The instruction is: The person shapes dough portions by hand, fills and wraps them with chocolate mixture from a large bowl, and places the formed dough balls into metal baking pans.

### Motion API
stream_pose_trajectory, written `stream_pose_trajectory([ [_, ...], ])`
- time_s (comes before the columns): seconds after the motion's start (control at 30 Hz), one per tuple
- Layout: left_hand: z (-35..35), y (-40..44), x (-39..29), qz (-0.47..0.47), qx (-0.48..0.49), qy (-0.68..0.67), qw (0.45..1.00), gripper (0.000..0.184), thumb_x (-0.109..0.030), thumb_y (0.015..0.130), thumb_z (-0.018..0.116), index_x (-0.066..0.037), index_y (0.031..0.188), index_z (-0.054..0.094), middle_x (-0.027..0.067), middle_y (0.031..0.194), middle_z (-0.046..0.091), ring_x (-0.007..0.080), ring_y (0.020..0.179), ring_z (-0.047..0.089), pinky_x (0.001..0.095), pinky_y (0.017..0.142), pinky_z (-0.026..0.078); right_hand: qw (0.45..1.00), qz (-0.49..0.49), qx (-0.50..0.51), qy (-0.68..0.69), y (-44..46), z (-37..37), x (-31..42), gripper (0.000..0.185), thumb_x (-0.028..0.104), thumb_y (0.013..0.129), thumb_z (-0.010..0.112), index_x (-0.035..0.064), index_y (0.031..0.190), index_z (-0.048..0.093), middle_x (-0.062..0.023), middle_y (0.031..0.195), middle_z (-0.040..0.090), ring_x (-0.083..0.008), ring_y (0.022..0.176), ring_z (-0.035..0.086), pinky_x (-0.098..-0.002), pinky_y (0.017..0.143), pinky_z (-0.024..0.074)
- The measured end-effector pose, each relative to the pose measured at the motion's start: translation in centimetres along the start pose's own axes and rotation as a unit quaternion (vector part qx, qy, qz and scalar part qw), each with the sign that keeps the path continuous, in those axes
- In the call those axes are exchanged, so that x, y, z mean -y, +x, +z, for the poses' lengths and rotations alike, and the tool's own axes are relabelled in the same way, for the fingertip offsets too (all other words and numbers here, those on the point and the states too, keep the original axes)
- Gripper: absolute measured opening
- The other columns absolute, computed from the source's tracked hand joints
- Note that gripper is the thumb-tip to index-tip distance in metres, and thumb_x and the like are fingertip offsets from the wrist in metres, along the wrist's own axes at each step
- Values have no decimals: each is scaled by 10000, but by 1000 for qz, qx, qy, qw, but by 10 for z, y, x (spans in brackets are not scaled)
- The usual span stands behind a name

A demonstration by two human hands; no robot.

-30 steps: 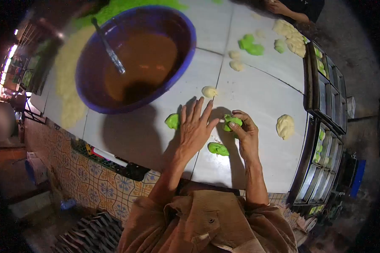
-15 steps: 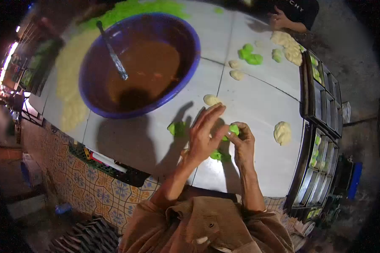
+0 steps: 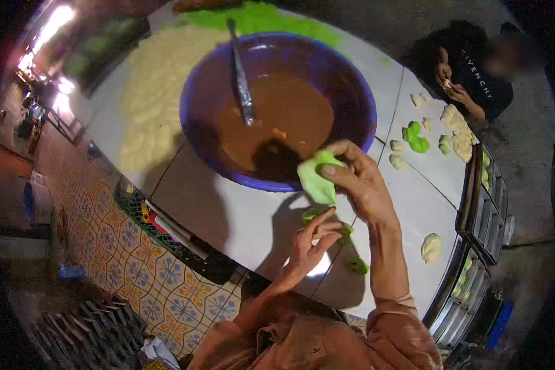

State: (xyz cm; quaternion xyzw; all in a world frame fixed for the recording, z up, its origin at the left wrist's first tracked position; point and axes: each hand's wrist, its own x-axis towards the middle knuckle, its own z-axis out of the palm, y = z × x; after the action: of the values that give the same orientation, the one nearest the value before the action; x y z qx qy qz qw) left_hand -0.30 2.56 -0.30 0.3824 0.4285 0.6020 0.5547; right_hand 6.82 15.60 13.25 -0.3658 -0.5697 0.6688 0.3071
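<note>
My right hand [image 3: 361, 179] pinches a thin, flattened piece of green dough [image 3: 317, 179] between thumb and fingers. It holds the piece up by the near rim of a purple basin [image 3: 277, 187], which contains brown filling [image 3: 302, 111]. Below it, my left hand [image 3: 311, 246] has its fingers stretched and apart, with nothing visible in them. Close to those fingertips is a green lump [image 3: 314, 214] on the tiled table; whether they touch cannot be made out. Another green lump [image 3: 357, 265] lies to the right of the left hand.
A wrapped-handled utensil [image 3: 240, 80] leans in the basin. Pale dough [image 3: 151, 98] and green dough [image 3: 277, 21] spread along the far left and back. Small dough pieces [image 3: 417, 140] sit at right, beside metal molds [image 3: 484, 213]. Another person [image 3: 475, 74] handles something small beyond the table.
My right hand has risen toward the basin with the green dough, now flattened. My left hand has come away from it and dropped lower. The view has shifted, showing more of the other person.
</note>
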Motion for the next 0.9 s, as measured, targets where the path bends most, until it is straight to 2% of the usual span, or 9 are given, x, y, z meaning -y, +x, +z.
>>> stream_pose_trajectory([
  [0.1,-35,-8,-8,-8,-69,106,992,357,-122,940,626,-26,1280,583,126,1016,722,184,922,706,293,762,571,938,-80,139,-306,76,1,-14,226,159,912,625,11,1075,572,-67,927,660,-132,841,617,-279,716,489],
  [0.2,-58,-10,-8,-15,-119,118,986,295,-131,935,639,-15,1206,635,118,956,735,160,899,707,283,780,563,787,-99,261,-551,121,13,-33,267,111,854,571,-3,1096,571,-217,963,670,-358,916,658,-441,798,503],
  [0.27,-74,-11,0,-5,-129,119,985,295,-138,936,640,-18,1206,635,126,966,733,155,890,707,283,782,560,602,-145,340,-708,143,0,-86,301,154,815,564,14,1079,604,-200,948,676,-353,908,660,-447,788,519],
  [0.33,-83,-14,-9,-23,-124,152,980,294,-157,941,638,-26,1205,636,117,971,732,149,882,705,284,778,557,565,-156,368,-721,141,10,-80,299,179,800,561,23,1047,627,-190,930,680,-345,889,660,-449,778,524],
  [0.43,-85,-17,-11,-43,-132,137,981,295,-177,946,637,-29,1201,637,109,968,731,157,885,707,286,772,556,781,-78,348,-512,130,13,-55,210,196,849,556,35,961,635,-157,854,669,-289,794,646,-428,740,515],
  [0.47,-85,-18,-11,-45,-128,137,981,296,-178,946,637,-29,1202,636,112,971,730,159,887,707,286,774,555,751,51,380,-537,137,18,-40,330,177,883,587,65,1193,588,-181,1053,665,-321,985,628,-412,845,488],
  [0.6,-72,-7,-25,-26,-110,108,988,293,-169,952,629,-8,1196,633,122,986,725,166,898,702,290,789,552,934,92,297,-175,109,5,-18,256,243,934,609,20,1058,582,-89,877,636,-164,755,618,-291,634,482],
  [0.67,-61,3,-23,2,-98,77,992,288,-163,956,621,7,1189,633,125,998,721,176,911,698,294,797,552,971,91,220,3,89,-6,-14,250,243,939,620,12,1018,561,-69,807,618,-101,621,582,-229,545,465],
  [0.9,11,37,-42,-84,-4,-184,979,464,-317,1017,501,25,1331,503,131,1266,581,232,1184,564,384,978,501,986,32,-37,162,-12,-42,-33,253,218,921,653,58,1085,546,-43,948,631,-138,841,633,-268,752,530],
])
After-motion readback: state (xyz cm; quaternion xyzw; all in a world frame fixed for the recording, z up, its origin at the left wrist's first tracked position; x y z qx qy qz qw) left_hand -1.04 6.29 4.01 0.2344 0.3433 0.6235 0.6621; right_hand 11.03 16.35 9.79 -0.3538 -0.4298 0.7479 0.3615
